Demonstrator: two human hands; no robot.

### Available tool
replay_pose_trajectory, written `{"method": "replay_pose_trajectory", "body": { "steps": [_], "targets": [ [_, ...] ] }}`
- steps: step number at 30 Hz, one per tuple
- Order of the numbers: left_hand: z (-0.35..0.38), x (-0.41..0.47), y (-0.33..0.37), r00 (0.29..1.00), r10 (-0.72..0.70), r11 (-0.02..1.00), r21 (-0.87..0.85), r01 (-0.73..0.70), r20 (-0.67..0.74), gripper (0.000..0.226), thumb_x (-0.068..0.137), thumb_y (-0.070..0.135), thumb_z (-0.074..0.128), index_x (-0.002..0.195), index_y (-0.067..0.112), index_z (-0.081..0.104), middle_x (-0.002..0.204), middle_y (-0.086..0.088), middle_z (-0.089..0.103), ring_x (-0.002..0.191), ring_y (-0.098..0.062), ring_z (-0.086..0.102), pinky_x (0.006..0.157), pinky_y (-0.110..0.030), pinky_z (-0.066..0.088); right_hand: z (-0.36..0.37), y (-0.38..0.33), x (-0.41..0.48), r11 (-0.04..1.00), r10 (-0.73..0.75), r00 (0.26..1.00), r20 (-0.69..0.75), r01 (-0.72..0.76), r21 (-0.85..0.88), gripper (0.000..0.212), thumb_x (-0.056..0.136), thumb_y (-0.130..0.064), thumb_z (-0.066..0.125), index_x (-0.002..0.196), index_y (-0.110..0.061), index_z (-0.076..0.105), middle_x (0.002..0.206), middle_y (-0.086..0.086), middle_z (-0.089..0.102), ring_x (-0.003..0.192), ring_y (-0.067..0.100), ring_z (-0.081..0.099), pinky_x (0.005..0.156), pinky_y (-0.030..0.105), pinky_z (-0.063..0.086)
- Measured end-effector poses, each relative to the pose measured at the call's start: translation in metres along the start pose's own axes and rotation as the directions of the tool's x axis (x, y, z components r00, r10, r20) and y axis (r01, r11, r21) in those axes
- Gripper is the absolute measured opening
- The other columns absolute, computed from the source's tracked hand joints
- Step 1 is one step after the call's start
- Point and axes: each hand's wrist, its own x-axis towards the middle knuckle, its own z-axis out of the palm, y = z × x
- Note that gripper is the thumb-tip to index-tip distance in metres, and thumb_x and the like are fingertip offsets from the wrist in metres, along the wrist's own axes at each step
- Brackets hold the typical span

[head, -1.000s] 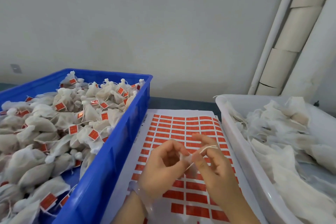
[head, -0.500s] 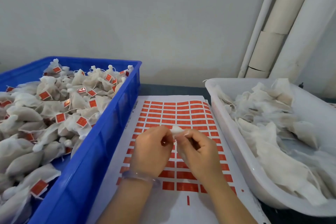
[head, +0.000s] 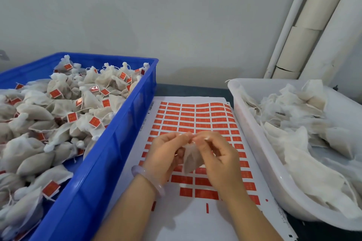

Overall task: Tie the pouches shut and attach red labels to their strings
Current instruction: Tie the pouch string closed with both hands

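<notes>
A small white pouch (head: 191, 159) hangs between my two hands above the sheet of red labels (head: 194, 117). My left hand (head: 166, 154) and my right hand (head: 217, 154) both pinch the pouch's top, fingertips meeting at its neck. The pouch's body droops down between my palms. Its string is too blurred to make out. The label sheet lies flat on the table in the middle, with several rows of red stickers and some gaps near its front.
A blue crate (head: 109, 154) on the left holds many tied pouches with red labels. A white tub (head: 254, 143) on the right holds a heap of untied pouches. A grey wall and white pipes (head: 290, 21) stand behind.
The pouch's body now hangs visibly between my hands; before, only its tip showed above my fingers. My hands stay together over the sheet.
</notes>
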Motion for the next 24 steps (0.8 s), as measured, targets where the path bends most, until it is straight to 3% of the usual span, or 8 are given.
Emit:
{"method": "replay_pose_trajectory", "body": {
  "steps": [3, 8, 11, 13, 15, 18, 20, 24],
  "targets": [
    [0.004, 0.0, -0.001, 0.993, 0.034, 0.999, 0.021, -0.036, 0.109, 0.011, 0.076, 0.018, 0.064, 0.071, 0.01, 0.071, 0.071, -0.012, 0.062, 0.061, -0.019, 0.06, 0.057, -0.025, 0.052, -0.007, -0.002, 0.004, 0.994, 0.093, 0.995, -0.021, -0.091, 0.064, 0.015, 0.08, -0.048, 0.053, 0.078, -0.036, 0.062, 0.086, -0.021, 0.062, 0.086, 0.001, 0.06, 0.067, 0.007, 0.048],
    [0.003, -0.004, -0.001, 0.977, 0.031, 0.99, 0.131, -0.059, 0.213, 0.035, 0.065, 0.034, 0.065, 0.088, 0.007, 0.07, 0.085, -0.023, 0.063, 0.071, -0.03, 0.06, 0.065, -0.03, 0.051, -0.01, -0.009, 0.005, 0.943, 0.273, 0.958, 0.083, -0.284, 0.176, 0.02, 0.065, -0.052, 0.057, 0.074, -0.037, 0.067, 0.075, -0.023, 0.067, 0.078, -0.002, 0.063, 0.058, 0.007, 0.049],
    [-0.001, -0.003, -0.002, 0.978, 0.053, 0.992, 0.1, -0.075, 0.204, 0.02, 0.078, 0.019, 0.061, 0.091, 0.004, 0.066, 0.092, -0.029, 0.06, 0.085, -0.042, 0.057, 0.073, -0.035, 0.051, -0.002, -0.009, 0.002, 0.874, 0.405, 0.911, 0.08, -0.411, 0.259, 0.025, 0.06, -0.057, 0.057, 0.071, -0.037, 0.068, 0.077, -0.02, 0.069, 0.078, -0.002, 0.065, 0.057, 0.012, 0.051],
    [0.0, -0.002, -0.003, 0.981, 0.074, 0.992, 0.086, -0.091, 0.18, 0.009, 0.084, 0.011, 0.056, 0.084, 0.007, 0.064, 0.083, -0.018, 0.062, 0.077, -0.033, 0.058, 0.066, -0.027, 0.052, 0.0, -0.008, 0.003, 0.816, 0.475, 0.872, 0.121, -0.488, 0.311, 0.03, 0.067, -0.061, 0.053, 0.074, -0.037, 0.069, 0.08, -0.016, 0.071, 0.079, 0.002, 0.068, 0.062, 0.017, 0.055],
    [0.0, -0.002, -0.006, 0.981, 0.084, 0.99, 0.102, -0.103, 0.172, 0.011, 0.082, 0.025, 0.057, 0.081, 0.017, 0.064, 0.082, -0.004, 0.068, 0.078, -0.022, 0.065, 0.069, -0.023, 0.053, -0.003, -0.007, 0.005, 0.722, 0.541, 0.811, 0.225, -0.584, 0.37, 0.035, 0.088, -0.054, 0.043, 0.079, -0.036, 0.072, 0.087, -0.01, 0.072, 0.083, 0.008, 0.069, 0.071, 0.026, 0.058],
    [0.0, -0.002, -0.008, 0.979, 0.09, 0.987, 0.117, -0.112, 0.182, 0.021, 0.077, 0.038, 0.056, 0.09, 0.024, 0.064, 0.098, 0.002, 0.069, 0.097, -0.02, 0.066, 0.083, -0.031, 0.054, -0.005, -0.005, 0.005, 0.717, 0.53, 0.792, 0.303, -0.609, 0.34, 0.028, 0.094, -0.033, 0.049, 0.081, -0.043, 0.072, 0.09, -0.014, 0.071, 0.088, 0.005, 0.067, 0.077, 0.026, 0.056],
    [-0.001, -0.002, -0.007, 0.976, 0.086, 0.987, 0.116, -0.111, 0.202, 0.028, 0.077, 0.039, 0.055, 0.098, 0.021, 0.063, 0.103, 0.003, 0.069, 0.102, -0.02, 0.065, 0.087, -0.032, 0.054, -0.003, -0.005, 0.003, 0.737, 0.503, 0.813, 0.295, -0.581, 0.346, 0.019, 0.087, -0.038, 0.055, 0.084, -0.047, 0.071, 0.092, -0.018, 0.07, 0.093, 0.004, 0.066, 0.079, 0.025, 0.055],
    [-0.002, -0.002, -0.006, 0.969, 0.083, 0.992, 0.073, -0.102, 0.233, 0.035, 0.074, 0.038, 0.058, 0.099, 0.014, 0.062, 0.105, -0.004, 0.068, 0.101, -0.023, 0.065, 0.086, -0.032, 0.054, -0.006, -0.004, 0.002, 0.695, 0.456, 0.825, 0.334, -0.565, 0.446, 0.022, 0.07, -0.041, 0.06, 0.085, -0.035, 0.075, 0.091, -0.009, 0.072, 0.092, 0.012, 0.067, 0.073, 0.024, 0.055]
  ]
}}
